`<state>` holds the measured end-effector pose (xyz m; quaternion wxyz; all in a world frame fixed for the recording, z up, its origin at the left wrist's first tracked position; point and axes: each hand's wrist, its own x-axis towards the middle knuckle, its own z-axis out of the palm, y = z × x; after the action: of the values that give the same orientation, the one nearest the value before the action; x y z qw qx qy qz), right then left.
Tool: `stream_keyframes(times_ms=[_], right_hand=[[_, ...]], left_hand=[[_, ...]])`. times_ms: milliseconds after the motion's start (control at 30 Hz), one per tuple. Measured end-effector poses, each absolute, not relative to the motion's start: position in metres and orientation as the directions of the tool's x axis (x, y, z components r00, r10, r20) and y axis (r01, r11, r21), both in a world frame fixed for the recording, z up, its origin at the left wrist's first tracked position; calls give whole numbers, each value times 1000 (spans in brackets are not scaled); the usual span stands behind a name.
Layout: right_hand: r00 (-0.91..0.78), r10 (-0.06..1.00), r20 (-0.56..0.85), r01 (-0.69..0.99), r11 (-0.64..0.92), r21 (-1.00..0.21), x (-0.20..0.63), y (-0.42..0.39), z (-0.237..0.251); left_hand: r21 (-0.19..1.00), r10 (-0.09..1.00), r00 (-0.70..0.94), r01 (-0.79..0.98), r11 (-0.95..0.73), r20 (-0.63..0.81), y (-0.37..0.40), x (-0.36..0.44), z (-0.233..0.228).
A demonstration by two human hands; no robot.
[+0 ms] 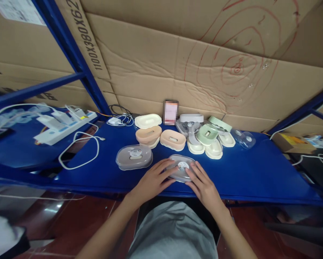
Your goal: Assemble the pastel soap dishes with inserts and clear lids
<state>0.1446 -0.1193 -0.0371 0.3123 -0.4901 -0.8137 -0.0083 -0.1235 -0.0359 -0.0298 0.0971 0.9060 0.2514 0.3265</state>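
Both of my hands are on a grey oval box (181,177) with a clear domed lid and a round white sticker, near the front edge of the blue table. My left hand (157,177) holds its left side, fingers across the lid and thumb low at the near edge. On the right side, my right hand (203,181) grips it the same way, fingertips on the lid beside the sticker. A similar grey lidded box (134,157) rests to the left. Behind sit a peach oval box (173,139) with a slot and another peach piece (148,134).
Cream trays (148,121), a green slotted piece (207,133), grey parts (191,118) and clear lids (244,138) are grouped at the back. A phone (170,112) leans on the cardboard. Left lie a power strip (66,127) and a white cable (79,167); blue posts (92,90) frame the table (248,180).
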Motion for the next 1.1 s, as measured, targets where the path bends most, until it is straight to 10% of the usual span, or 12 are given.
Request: stream_keyframes(times_ms=[333,767,1100], right_hand=[[-250,867,430,773,446,-451,156,-111,-35],[-458,831,316,736,553,-389,128,-108,-21],[-433,814,388,848,514,-131,128,-23,-1]], left_hand=[[509,585,667,341,-790,461,-23,-115,-28],[61,585,592,672,-738,554,-57,-171,-25],[84,669,541,743,-664,510,-43,-255,-36]])
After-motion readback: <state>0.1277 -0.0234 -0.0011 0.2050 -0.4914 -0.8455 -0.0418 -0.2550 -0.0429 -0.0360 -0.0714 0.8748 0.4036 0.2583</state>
